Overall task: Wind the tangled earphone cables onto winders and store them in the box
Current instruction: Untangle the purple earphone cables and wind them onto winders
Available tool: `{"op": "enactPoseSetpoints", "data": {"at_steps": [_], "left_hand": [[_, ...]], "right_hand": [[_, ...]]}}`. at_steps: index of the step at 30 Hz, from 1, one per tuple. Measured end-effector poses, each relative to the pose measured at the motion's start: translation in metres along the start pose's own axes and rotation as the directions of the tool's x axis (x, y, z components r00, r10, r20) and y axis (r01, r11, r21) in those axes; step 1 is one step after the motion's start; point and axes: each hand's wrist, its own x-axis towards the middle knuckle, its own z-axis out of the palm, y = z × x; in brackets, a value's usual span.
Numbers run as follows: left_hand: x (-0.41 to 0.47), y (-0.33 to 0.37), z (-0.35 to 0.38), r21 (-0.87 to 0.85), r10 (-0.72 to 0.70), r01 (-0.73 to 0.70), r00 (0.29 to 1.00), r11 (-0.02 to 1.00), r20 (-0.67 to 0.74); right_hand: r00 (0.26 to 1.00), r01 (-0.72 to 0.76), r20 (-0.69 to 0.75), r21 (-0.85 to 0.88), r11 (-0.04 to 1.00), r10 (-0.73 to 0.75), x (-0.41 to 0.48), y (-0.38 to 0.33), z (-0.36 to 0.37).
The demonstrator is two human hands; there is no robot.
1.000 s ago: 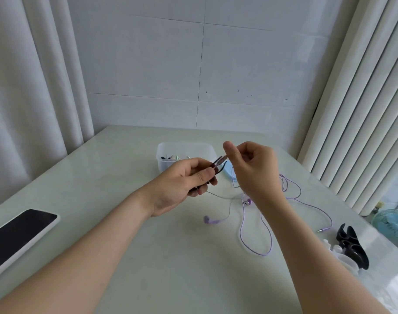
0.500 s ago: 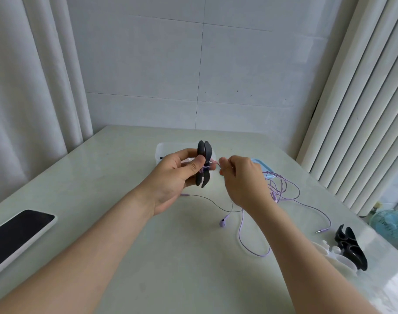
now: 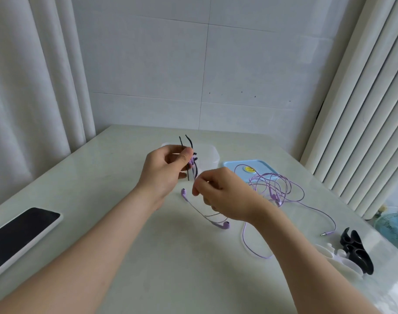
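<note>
Glossy pale tabletop (image 3: 182,268) spreads bare between your forearms. Your left hand (image 3: 164,175) grips the thin black winder (image 3: 190,143), and your right hand (image 3: 225,196) pinches the lilac earphone cable (image 3: 284,189), its loops slack rightward.

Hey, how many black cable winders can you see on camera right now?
2. One black winder is held upright in the left hand; the other black winder lies near the table's right edge beside white winders. That dark pile may hide another.
</note>
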Motion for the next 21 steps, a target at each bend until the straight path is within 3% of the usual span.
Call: {"op": "enactPoseSetpoints", "data": {"at_steps": [2,4,9,13,17,21], "left_hand": [[0.0,-0.002,-0.004,0.191,0.087,-0.085,0.996,0.978,-0.001],[-0.001,-0.003,-0.006,0.261,0.079,-0.092,0.995,0.961,0.06],[-0.008,-0.004,0.0,0.269,-0.008,-0.069,0.961,0.961,0.275],[-0.012,-0.003,0.002,0.205,-0.03,-0.059,0.914,0.977,0.406],[-0.014,0.002,0.004,0.168,-0.053,-0.03,0.883,0.985,0.466],[-0.016,0.004,0.007,0.145,-0.026,-0.058,0.855,0.988,0.518]], "right_hand": [[0.999,-0.002,-0.048,0.163,0.987,0.01,-0.002,-0.007,-0.005],[0.994,0.034,-0.111,0.255,0.966,-0.006,-0.006,-0.012,-0.012],[0.976,0.137,-0.217,0.494,0.859,-0.031,-0.008,-0.02,-0.024],[0.918,0.169,-0.374,0.671,0.722,0.132,-0.003,-0.01,-0.034],[0.892,0.076,-0.395,0.614,0.785,0.222,0.004,0.007,-0.034],[0.869,-0.111,-0.412,0.378,0.919,0.274,0.01,0.021,-0.03]]}}
